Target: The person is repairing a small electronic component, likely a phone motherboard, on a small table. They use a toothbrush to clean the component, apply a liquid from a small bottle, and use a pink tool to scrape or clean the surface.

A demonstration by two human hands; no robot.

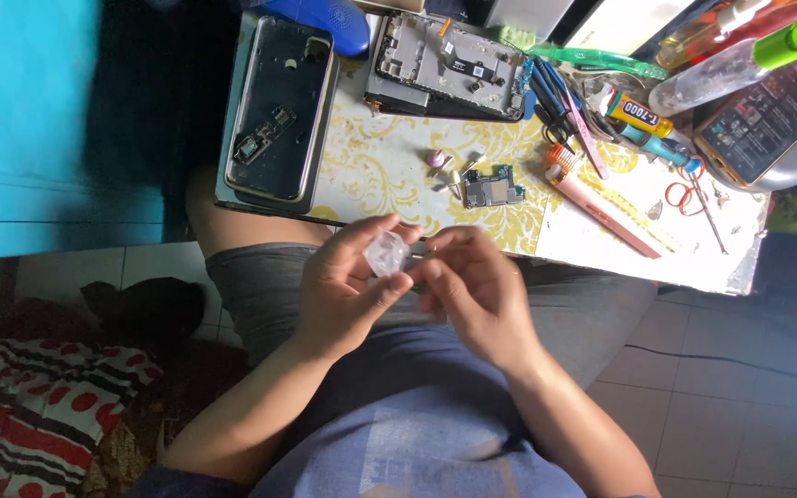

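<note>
Left hand (343, 290) and right hand (472, 286) both pinched on a small clear plastic piece (386, 253), just below the worktop (380, 166) edge.

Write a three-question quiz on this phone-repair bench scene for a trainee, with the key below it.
1. True or false: the left hand holds a small clear plastic piece between thumb and fingers.
2. Which lies nearest the hands on the table? A) the small circuit board B) the clear bottle with the green cap C) the phone back shell
3. Fill in: the opened phone frame lies at the table's ___ edge from the person.

Key: 1 true; 2 A; 3 far. The right hand meets the left at the clear piece, in front of the table's near edge.
</note>
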